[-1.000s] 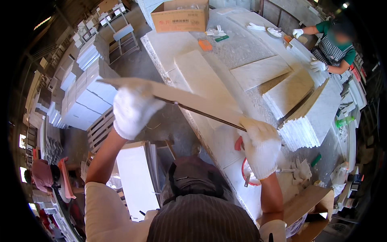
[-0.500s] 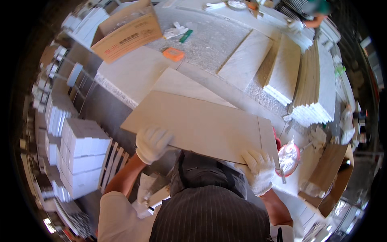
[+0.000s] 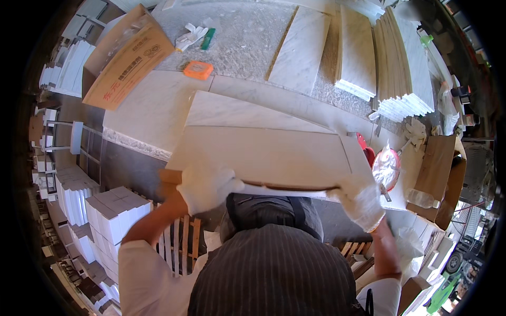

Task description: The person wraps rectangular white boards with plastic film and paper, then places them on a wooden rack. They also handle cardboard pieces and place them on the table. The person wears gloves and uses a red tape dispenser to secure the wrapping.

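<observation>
A flat tan cardboard sheet (image 3: 263, 152) lies over a white-grey marble slab (image 3: 247, 113), whose far strip shows beyond it. My left hand (image 3: 205, 187), in a white knit glove, is closed on the sheet's near left edge. At the near right corner my right hand (image 3: 361, 200), gloved alike, grips the same edge. Both gloves are smeared by motion and their fingertips are hidden. Between them a thin white band runs along the near edge; I cannot tell what it is. A crease crosses the sheet near its right end.
Beyond are an open cardboard box (image 3: 132, 68), an orange tape measure (image 3: 198, 69), a white glove (image 3: 191, 38) and a green block (image 3: 208, 38). Marble slabs (image 3: 403, 68) stack at far right. A red-rimmed bowl (image 3: 386, 168) stands right of the sheet, white cartons (image 3: 113, 210) at left.
The cardboard sheet has come into line over the marble slab, covering more of it. My right hand has moved outward to the near right corner. My view has shifted too.
</observation>
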Tool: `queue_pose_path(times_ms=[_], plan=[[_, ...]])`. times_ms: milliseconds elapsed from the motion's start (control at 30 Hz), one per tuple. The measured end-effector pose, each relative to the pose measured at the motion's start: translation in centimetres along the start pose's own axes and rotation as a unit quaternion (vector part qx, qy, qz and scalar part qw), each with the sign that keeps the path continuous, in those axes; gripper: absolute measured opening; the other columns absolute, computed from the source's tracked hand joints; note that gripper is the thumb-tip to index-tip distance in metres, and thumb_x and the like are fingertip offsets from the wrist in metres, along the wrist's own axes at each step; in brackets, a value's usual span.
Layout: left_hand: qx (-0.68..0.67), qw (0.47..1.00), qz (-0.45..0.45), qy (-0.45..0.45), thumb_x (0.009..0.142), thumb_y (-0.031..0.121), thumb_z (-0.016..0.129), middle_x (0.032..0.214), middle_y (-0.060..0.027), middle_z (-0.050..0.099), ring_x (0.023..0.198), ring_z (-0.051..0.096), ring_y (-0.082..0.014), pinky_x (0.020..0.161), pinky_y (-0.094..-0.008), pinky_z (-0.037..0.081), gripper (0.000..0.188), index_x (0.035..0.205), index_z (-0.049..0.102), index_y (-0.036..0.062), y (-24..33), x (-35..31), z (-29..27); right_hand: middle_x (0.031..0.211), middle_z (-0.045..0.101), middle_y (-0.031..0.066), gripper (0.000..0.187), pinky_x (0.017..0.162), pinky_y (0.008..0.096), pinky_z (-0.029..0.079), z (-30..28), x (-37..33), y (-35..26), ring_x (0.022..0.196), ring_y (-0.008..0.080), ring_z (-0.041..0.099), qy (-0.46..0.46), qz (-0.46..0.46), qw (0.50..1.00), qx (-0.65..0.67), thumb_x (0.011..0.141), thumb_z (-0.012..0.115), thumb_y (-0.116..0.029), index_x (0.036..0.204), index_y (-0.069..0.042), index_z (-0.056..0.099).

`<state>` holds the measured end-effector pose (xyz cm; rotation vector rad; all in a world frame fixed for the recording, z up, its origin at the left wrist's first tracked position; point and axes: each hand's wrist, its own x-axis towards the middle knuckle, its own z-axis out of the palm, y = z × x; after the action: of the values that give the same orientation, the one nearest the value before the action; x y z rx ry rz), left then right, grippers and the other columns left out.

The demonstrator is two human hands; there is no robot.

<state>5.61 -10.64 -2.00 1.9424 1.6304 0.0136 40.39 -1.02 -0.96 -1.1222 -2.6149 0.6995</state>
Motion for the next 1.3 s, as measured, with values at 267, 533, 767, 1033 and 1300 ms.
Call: queue_pose_path(times_ms=[267, 533, 767, 1033, 1300], plan=[[-0.022, 0.992, -0.023, -0.119, 0.097, 0.038, 0.053, 0.098, -0.0164, 0.067, 0.095, 0.063, -0.0330, 0.083, -0.0389, 0.049, 0.037, 0.104, 0.068, 0.0058, 0.2, 5.2, -7.3, 0.113, 0.061, 0.0133, 0.080, 0.090, 0.0460, 0.047, 1.6, 5.4, -2.6, 0.107, 0.0308, 0.060, 0.097, -0.158, 0.971, -0.149, 0.057, 0.084, -0.028, 0.126, -0.003, 0.053], [0.248, 0.932, 0.092, 0.250, 0.064, 0.036, 0.082, 0.113, -0.0139, 0.062, 0.108, 0.058, -0.0310, 0.103, -0.0499, 0.040, 0.071, 0.125, 0.056, 0.0111, 6.4, 5.5, -4.3, 0.107, 0.065, 0.0137, 0.062, 0.089, 0.0389, 0.050, 1.5, 9.5, -0.2, 0.103, 0.0263, 0.063, 0.139, -0.179, 0.950, -0.217, 0.065, 0.080, -0.031, 0.115, -0.001, 0.058], [0.207, 0.955, 0.079, 0.198, 0.068, 0.032, 0.079, 0.082, -0.0069, 0.069, 0.074, 0.065, -0.0273, 0.072, -0.0397, 0.049, 0.040, 0.100, 0.066, 0.0098, 4.3, 7.9, -2.0, 0.113, 0.066, 0.0112, 0.056, 0.085, 0.0377, 0.051, -0.8, 10.8, 1.0, 0.106, 0.0281, 0.063, -0.128, -0.142, 0.981, -0.019, 0.069, 0.080, -0.028, 0.117, -0.007, 0.060], [0.206, 0.949, 0.086, 0.221, 0.074, 0.033, 0.077, 0.074, -0.0067, 0.067, 0.068, 0.065, -0.0249, 0.066, -0.0373, 0.049, 0.030, 0.090, 0.065, 0.0111, 3.3, 8.4, -3.4, 0.139, 0.054, 0.0083, 0.081, 0.110, 0.0529, 0.037, -6.7, 5.5, 5.3, 0.130, 0.0343, 0.048, 0.137, -0.114, 0.952, -0.251, 0.062, 0.085, -0.033, 0.134, -0.013, 0.055], [0.216, 0.949, 0.112, 0.201, 0.073, 0.033, 0.077, 0.076, -0.0050, 0.066, 0.072, 0.065, -0.0233, 0.070, -0.0378, 0.049, 0.032, 0.091, 0.062, 0.0109, 3.6, 8.9, -3.7, 0.086, 0.067, 0.0112, 0.046, 0.072, 0.0426, 0.051, -5.7, 6.3, 9.1, 0.079, 0.0322, 0.066, -0.001, -0.056, 0.989, -0.136, 0.067, 0.081, -0.035, 0.103, -0.009, 0.069]])
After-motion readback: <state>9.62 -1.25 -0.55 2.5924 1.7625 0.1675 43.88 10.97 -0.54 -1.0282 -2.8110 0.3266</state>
